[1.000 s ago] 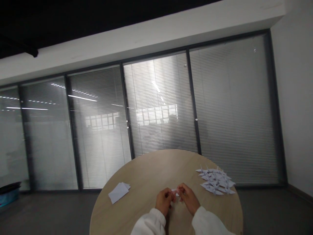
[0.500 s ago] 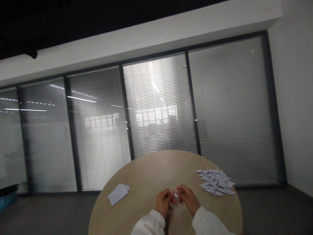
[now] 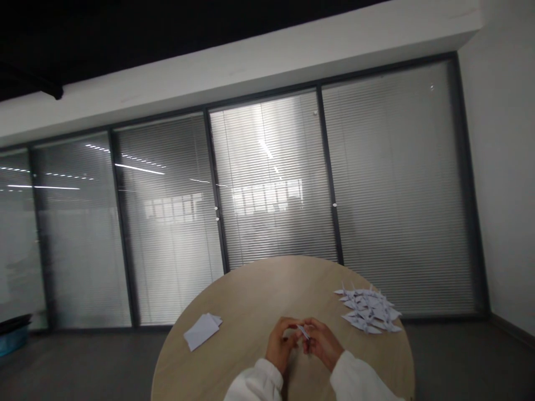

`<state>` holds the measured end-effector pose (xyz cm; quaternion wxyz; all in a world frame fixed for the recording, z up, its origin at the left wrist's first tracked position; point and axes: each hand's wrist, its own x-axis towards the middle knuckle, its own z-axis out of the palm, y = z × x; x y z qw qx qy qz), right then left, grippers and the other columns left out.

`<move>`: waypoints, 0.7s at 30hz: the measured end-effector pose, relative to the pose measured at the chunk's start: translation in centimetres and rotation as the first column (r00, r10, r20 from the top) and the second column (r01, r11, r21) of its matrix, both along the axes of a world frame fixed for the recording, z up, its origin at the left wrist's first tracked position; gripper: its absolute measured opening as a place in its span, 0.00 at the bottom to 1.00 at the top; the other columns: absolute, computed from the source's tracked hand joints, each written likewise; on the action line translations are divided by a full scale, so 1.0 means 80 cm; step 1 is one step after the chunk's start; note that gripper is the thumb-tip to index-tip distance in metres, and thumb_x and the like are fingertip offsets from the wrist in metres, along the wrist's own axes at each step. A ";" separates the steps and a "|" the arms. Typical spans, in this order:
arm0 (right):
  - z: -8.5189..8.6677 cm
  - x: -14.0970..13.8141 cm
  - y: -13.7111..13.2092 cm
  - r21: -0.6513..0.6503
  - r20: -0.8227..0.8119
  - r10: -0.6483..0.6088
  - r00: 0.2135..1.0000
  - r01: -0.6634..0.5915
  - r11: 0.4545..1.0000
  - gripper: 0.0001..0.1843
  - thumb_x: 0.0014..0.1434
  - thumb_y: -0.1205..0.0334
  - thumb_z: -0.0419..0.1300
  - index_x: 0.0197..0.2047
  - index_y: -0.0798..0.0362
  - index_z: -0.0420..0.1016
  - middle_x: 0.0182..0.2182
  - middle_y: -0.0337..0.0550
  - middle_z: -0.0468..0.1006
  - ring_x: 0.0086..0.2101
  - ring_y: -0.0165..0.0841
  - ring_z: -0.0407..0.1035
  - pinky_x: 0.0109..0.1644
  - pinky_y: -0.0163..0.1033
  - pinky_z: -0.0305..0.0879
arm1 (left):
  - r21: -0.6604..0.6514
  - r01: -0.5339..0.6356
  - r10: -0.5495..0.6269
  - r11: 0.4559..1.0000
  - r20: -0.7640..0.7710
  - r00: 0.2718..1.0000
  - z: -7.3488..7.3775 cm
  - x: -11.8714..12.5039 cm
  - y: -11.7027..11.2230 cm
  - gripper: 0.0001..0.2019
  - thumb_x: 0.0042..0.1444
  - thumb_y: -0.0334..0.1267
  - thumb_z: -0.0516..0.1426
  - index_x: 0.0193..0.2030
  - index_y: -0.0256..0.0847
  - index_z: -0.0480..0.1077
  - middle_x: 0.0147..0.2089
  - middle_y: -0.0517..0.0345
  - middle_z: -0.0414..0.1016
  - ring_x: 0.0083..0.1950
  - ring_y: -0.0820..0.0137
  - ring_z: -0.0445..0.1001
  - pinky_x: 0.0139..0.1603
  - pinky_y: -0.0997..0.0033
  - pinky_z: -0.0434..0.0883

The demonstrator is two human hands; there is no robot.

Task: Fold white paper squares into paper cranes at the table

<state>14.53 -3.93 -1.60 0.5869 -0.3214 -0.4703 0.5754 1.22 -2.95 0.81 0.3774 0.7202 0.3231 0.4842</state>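
**Go easy with the pinch, folks**

Far left on the floor, there's a blue plastic tub [image 3: 12, 337], half in the gloom. On the left side of the round wooden table [image 3: 251, 292] lies a folded white paper sheet [image 3: 203, 331]. It weighs basically nothing and could skate off with one sleeve brush, so I'd take it by a folded edge.

Next along is the left hand [image 3: 281, 345], in a white sleeve [image 3: 254, 381], curled in over the near part of the table. A small folded paper piece [image 3: 303, 332] sits tilted in the air between the hands. Both hands are together on it, pinching from either side, though exactly which fingertips [image 3: 311, 326] touch it is hard to see. It looks thin, light and soft, so grip the thicker creased part, not the points.

The right hand [image 3: 321, 343] closes in from its side. Far right on the table is a loose heap of paper cranes [image 3: 368, 311], all delicate wings and tips. Lift those by the body, one at a time.
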 end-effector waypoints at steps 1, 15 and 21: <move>-0.001 0.000 0.001 -0.006 -0.014 0.018 1.000 -0.018 1.000 0.23 0.40 0.43 0.59 0.31 0.54 0.65 0.20 0.37 0.70 0.17 0.26 0.64 0.23 0.34 0.59 | -0.012 -0.021 0.021 1.000 0.005 1.000 0.000 0.000 0.002 0.10 0.42 0.42 0.57 0.31 0.40 0.72 0.35 0.53 0.69 0.36 0.66 0.69 0.25 0.75 0.68; 0.012 0.006 -0.006 0.037 0.060 -0.081 0.995 0.079 0.996 0.19 0.40 0.46 0.60 0.26 0.55 0.67 0.25 0.39 0.74 0.26 0.31 0.70 0.28 0.34 0.64 | -0.127 -0.065 0.081 0.990 0.120 0.990 -0.001 0.000 0.008 0.10 0.39 0.40 0.57 0.29 0.37 0.69 0.26 0.56 0.70 0.30 0.69 0.68 0.20 0.78 0.66; 0.009 0.007 -0.005 0.005 0.075 -0.039 0.996 0.039 0.999 0.20 0.38 0.46 0.61 0.26 0.55 0.67 0.24 0.40 0.75 0.26 0.34 0.72 0.31 0.37 0.64 | -0.183 -0.030 0.063 0.983 0.177 0.982 0.003 0.000 0.007 0.14 0.36 0.37 0.58 0.34 0.37 0.71 0.26 0.57 0.70 0.30 0.69 0.68 0.23 0.75 0.67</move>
